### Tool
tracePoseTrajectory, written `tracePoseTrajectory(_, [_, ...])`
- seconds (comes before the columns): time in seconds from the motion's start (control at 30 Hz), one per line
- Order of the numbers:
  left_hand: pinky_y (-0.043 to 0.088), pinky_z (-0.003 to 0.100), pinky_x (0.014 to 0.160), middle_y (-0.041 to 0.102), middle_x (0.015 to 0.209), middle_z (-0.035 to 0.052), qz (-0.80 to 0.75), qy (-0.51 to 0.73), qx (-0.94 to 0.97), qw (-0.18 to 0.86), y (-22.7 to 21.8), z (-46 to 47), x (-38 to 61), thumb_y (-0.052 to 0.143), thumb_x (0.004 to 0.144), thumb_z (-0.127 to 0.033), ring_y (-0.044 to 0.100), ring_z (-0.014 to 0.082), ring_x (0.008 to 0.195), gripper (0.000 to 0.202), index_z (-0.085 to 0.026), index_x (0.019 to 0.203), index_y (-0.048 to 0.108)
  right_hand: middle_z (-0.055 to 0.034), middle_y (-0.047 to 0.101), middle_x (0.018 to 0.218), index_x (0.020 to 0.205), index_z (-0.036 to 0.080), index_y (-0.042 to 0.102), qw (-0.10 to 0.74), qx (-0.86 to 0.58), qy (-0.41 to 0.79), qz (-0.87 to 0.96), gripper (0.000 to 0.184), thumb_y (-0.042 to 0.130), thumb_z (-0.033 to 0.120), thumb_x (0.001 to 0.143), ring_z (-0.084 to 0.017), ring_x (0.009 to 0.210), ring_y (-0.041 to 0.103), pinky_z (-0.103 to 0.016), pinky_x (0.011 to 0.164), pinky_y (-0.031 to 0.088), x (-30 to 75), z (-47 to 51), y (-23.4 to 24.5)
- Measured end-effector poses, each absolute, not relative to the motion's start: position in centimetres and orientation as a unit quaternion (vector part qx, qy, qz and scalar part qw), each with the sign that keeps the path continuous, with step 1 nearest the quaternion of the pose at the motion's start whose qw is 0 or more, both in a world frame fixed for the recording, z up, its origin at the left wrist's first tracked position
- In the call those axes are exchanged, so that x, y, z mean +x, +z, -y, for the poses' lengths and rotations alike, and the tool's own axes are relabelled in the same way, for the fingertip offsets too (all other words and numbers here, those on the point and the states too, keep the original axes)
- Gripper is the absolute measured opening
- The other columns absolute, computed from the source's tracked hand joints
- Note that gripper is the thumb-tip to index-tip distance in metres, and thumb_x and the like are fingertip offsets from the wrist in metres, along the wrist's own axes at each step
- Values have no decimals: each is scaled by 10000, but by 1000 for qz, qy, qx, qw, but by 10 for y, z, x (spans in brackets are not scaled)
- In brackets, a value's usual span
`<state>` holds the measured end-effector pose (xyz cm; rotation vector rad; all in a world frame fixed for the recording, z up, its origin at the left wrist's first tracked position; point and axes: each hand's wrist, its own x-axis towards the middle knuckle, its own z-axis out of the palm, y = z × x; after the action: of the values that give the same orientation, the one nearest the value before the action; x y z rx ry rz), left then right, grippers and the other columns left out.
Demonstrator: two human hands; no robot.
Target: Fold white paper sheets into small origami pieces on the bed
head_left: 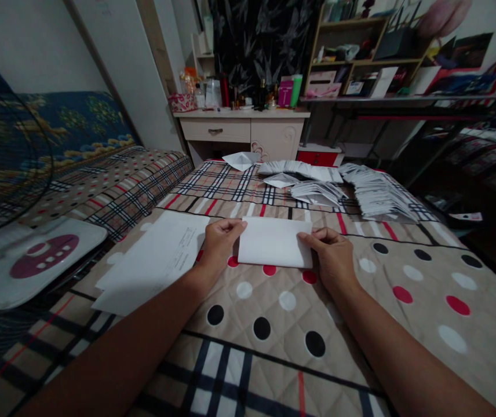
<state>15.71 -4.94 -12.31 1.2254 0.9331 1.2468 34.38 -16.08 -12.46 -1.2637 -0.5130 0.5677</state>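
A folded white sheet of paper (pixel 274 241) lies on the quilted bed cover (pixel 274 324) in front of me. My left hand (pixel 219 243) grips its left edge, fingers curled over the top corner. Its right edge is pinched between the fingers and thumb of my right hand (pixel 332 255). Both hands rest on the cover. A stack of flat white sheets (pixel 155 260) lies just left of my left hand.
Several piles of folded paper pieces (pixel 339 188) lie further up the bed. A fan (pixel 8 174) with a white base (pixel 35 258) stands at the left. A desk (pixel 241 130) and shelves (pixel 361 58) stand beyond the bed.
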Motion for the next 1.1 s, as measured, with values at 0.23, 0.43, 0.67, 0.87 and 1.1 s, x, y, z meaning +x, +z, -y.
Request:
tracePoseTrajectory(0.23, [451, 249, 606, 695, 654, 21, -395, 527, 535, 529, -122, 49, 157, 795, 604, -317, 592, 133, 612, 201, -141, 677, 729, 15, 601, 664, 546, 188, 571, 738, -577, 257, 236, 335, 888, 275, 482, -111, 571, 529, -227, 483, 424, 343, 160, -124])
tracePoseTrajectory(0.43, [439, 241, 587, 677, 620, 12, -396, 533, 535, 523, -118, 51, 157, 784, 606, -295, 570, 122, 586, 172, -145, 636, 705, 18, 610, 678, 541, 185, 578, 740, -578, 257, 229, 325, 889, 252, 476, -110, 586, 534, -230, 504, 416, 342, 161, -123])
tracePoseTrajectory(0.67, [429, 230, 575, 667, 617, 5, -394, 539, 543, 510, -121, 50, 158, 787, 616, -304, 567, 110, 567, 202, -144, 633, 666, 17, 603, 690, 535, 185, 576, 744, -573, 257, 229, 323, 889, 245, 479, -117, 621, 543, -239, 536, 427, 342, 160, -125])
tracePoseTrajectory(0.87, [455, 224, 574, 673, 648, -19, -376, 534, 530, 542, -122, 49, 157, 801, 605, -289, 609, 121, 563, 347, -173, 818, 552, 4, 618, 680, 558, 178, 568, 724, -602, 246, 230, 328, 876, 263, 480, -120, 584, 542, -240, 497, 414, 342, 162, -122])
tracePoseTrajectory(1.1, [488, 229, 598, 674, 664, -30, -406, 451, 664, 437, -122, 48, 151, 706, 682, -177, 651, 141, 612, 307, -197, 923, 518, 38, 592, 640, 717, 192, 539, 660, -654, 184, 321, 318, 801, 259, 549, -111, 555, 530, -236, 531, 419, 348, 162, -123])
